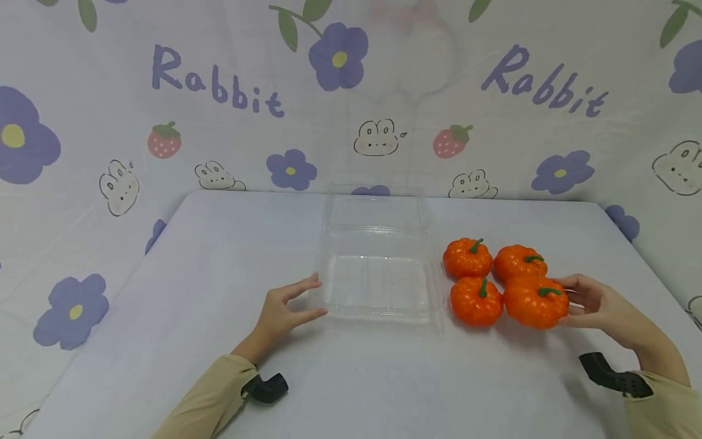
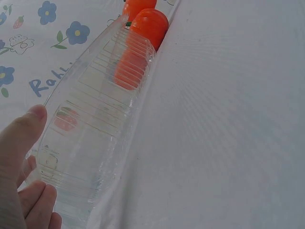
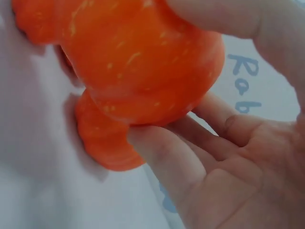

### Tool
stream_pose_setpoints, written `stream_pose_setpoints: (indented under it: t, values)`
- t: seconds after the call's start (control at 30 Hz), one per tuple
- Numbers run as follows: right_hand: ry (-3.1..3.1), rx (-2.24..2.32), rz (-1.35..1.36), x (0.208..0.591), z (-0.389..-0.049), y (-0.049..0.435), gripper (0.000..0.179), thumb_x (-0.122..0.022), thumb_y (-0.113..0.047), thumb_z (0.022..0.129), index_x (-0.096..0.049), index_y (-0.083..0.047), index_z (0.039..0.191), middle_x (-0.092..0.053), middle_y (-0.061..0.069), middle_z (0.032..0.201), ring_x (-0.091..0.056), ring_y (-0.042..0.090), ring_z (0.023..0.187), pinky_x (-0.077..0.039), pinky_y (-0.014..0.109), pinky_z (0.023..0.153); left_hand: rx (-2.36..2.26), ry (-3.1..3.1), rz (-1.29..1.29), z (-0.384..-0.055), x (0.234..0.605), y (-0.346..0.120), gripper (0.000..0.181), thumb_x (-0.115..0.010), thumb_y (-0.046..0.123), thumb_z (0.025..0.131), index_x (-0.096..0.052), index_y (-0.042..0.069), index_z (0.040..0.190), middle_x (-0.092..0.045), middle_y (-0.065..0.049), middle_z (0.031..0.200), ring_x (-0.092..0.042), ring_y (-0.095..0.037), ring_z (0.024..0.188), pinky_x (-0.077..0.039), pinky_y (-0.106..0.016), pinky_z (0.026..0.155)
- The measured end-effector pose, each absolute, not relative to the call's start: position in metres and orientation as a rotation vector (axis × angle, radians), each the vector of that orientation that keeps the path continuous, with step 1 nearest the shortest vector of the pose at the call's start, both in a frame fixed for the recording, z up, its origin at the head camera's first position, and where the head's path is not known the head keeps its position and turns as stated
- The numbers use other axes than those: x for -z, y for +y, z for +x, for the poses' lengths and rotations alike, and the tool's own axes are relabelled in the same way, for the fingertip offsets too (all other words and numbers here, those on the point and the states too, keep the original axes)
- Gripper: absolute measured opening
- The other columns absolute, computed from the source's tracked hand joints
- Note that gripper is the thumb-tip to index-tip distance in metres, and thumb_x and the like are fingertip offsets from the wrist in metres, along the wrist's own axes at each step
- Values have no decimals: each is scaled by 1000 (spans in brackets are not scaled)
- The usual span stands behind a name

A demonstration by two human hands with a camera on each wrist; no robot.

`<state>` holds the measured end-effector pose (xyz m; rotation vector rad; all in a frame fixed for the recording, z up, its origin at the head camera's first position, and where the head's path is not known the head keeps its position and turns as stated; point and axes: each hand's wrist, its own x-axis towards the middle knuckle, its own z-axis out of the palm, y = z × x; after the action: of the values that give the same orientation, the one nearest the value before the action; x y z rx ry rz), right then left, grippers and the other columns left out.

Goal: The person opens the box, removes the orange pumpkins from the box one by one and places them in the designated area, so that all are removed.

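Observation:
My right hand [image 1: 600, 305] grips a glossy orange toy pumpkin [image 1: 536, 302] with a green stem, fingers and thumb around its right side. In the right wrist view this pumpkin [image 3: 143, 62] hangs above the table, overlapping another pumpkin [image 3: 107, 133]. Three more pumpkins stand close by: one at the back left [image 1: 467, 258], one at the back right [image 1: 520, 262] and one at the front left [image 1: 476, 302]. My left hand [image 1: 282, 311] is at the left edge of a clear plastic clamshell box [image 1: 378, 318], thumb and fingers spread apart, fingertips right at its wall.
The box's lid [image 1: 375, 213] is folded back toward the rear of the white-covered table [image 1: 384, 378]. Behind the table hangs a cloth [image 1: 236, 140] printed with rabbits, flowers and strawberries. A black wrist mount [image 1: 265, 388] sticks out from the left sleeve, another [image 1: 614, 375] from the right.

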<state>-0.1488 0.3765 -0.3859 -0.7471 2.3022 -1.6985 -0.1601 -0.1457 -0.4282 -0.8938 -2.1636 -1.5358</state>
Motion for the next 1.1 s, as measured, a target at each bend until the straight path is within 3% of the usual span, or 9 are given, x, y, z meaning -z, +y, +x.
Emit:
stream_pose_setpoints:
  t: [0.43, 0.63, 1.1]
  values:
    - [2311, 1640, -712, 397, -149, 385, 43, -56, 19, 75, -46, -1, 112, -51, -8, 113, -48, 0, 104, -42, 14, 81, 1515, -2173, -891, -160, 428, -145, 43, -78, -7, 60, -62, -9, 99, -55, -25, 110, -53, -37, 102, -43, -44, 86]
    - [2332, 1593, -661, 404, -151, 387, 40, -57, 15, 76, -44, 0, 111, -50, -9, 113, -47, 0, 102, -41, 13, 80, 1543, -2168, -883, -160, 429, -146, 42, -78, -8, 60, -62, -10, 99, -55, -26, 110, -53, -36, 103, -42, -37, 89]
    - [2357, 1514, -534, 415, -152, 393, 42, -59, 11, 77, -41, -1, 114, -47, -12, 115, -43, -5, 104, -39, 13, 77, 1517, -2136, -904, -163, 428, -144, 42, -78, -9, 58, -62, -11, 97, -56, -25, 109, -55, -36, 100, -43, -35, 88]
